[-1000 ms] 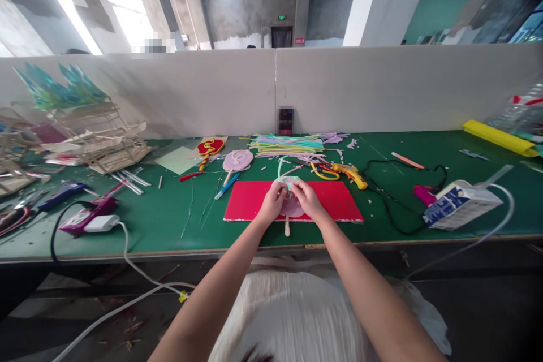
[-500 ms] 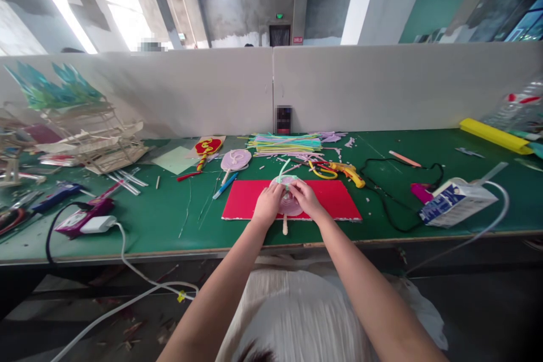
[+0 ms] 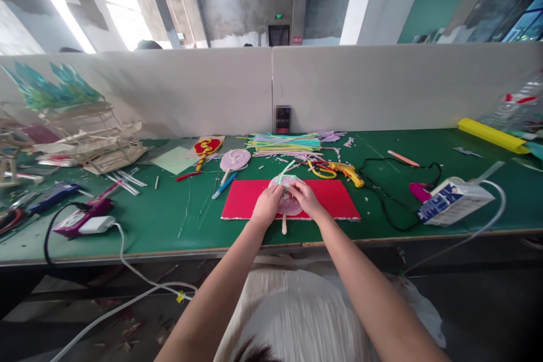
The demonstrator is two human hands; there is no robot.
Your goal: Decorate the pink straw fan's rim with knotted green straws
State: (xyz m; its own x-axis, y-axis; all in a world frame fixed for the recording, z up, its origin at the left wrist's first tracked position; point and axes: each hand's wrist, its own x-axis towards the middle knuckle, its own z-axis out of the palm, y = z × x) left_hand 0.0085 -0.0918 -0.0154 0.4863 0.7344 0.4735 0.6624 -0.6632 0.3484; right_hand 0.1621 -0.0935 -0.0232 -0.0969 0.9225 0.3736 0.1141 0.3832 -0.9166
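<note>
A round lilac fan (image 3: 291, 208) with a cream handle (image 3: 284, 224) lies on a red board (image 3: 330, 199), its handle pointing toward me over the near edge. Over the upper half of the fan, my left hand (image 3: 271, 202) is closed, fingertips pinched at a mint-green pipe cleaner (image 3: 286, 171). My right hand (image 3: 304, 198) pinches beside it, the fingertips of both hands almost meeting. One loose end of the pipe cleaner sticks up beyond my fingers. More mint green shows along the fan's upper part; my fingers cover the exact spot they grip.
Behind the board lies a bundle of pastel pipe cleaners (image 3: 286, 142). A yellow glue gun (image 3: 348, 172), a second lilac fan (image 3: 236, 159), a red fan (image 3: 207, 148) and a blue pen (image 3: 224, 185) surround it. A carton (image 3: 456, 202) stands right; a purple device (image 3: 82, 219) lies left.
The loose end of the mint-green pipe cleaner has tipped slightly to the right. Both hands stay in nearly the same place on the fan.
</note>
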